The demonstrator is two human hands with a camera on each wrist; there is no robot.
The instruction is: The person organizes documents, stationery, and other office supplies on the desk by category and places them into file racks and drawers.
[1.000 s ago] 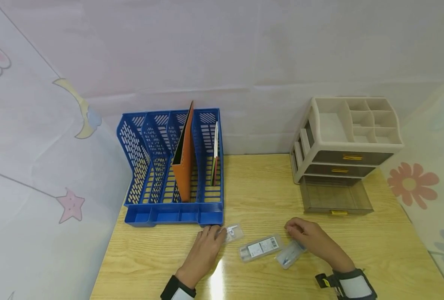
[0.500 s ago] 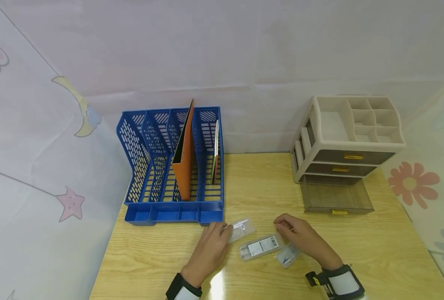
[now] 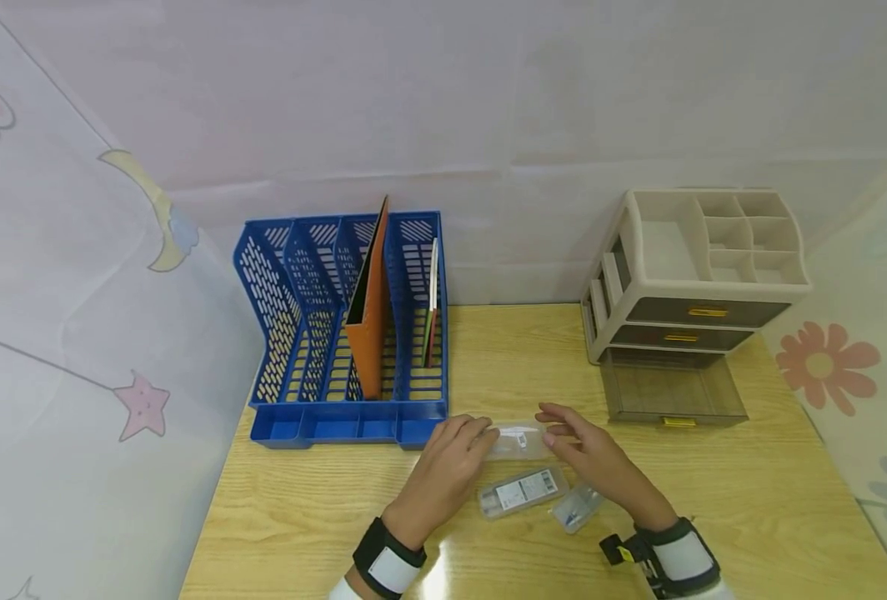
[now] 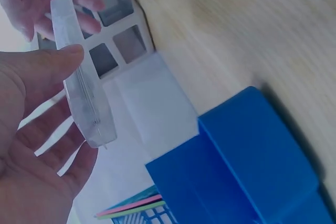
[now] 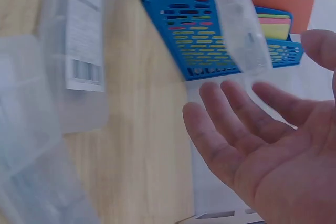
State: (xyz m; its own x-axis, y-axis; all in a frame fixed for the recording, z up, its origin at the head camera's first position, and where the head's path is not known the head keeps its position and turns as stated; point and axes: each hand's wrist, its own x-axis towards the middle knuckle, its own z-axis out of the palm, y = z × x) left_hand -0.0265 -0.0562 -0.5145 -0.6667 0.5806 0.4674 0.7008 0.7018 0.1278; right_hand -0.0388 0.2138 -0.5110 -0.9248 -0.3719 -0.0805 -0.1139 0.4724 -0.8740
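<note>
My left hand (image 3: 447,471) pinches a slim clear plastic case (image 4: 84,90) between thumb and fingers, at the case's left end in the head view. Thin needle-like pieces show inside it. At its other end my right hand (image 3: 593,458) has its fingers spread; in the right wrist view the fingertips (image 5: 210,90) lie just below the case's tip, not curled round it. On the table just in front are a clear case with a white barcode label (image 3: 522,492) and, to its right, a smaller clear packet (image 3: 574,510) with something bluish inside.
A blue file rack (image 3: 263,333) with an orange folder (image 3: 368,350) and thin booklets (image 3: 430,325) stands behind my left hand. A cream drawer organizer (image 3: 721,289) is at the back right, its bottom drawer (image 3: 676,400) pulled out. The table (image 3: 293,517) is wooden.
My left hand has moved right and away from me, bringing the clear case with it from beside the rack. My right hand has shifted left from over the smaller packet toward the case.
</note>
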